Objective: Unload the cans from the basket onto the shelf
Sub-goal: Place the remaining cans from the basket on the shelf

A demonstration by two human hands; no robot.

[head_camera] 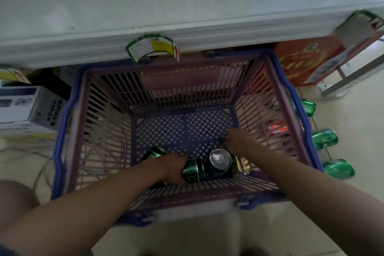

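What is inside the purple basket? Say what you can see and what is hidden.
Inside the basket lie a green can under the left hand, an upright can showing its silver top, another green can, and something gold. The right hand covers whatever it grips.

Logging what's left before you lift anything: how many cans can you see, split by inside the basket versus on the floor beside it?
Cans inside the basket: 3 clearly visible, at and; the right hand may hide another.
Green cans on the floor outside: 3, at.
Red can seen through the right wall: 1.
Total: 7
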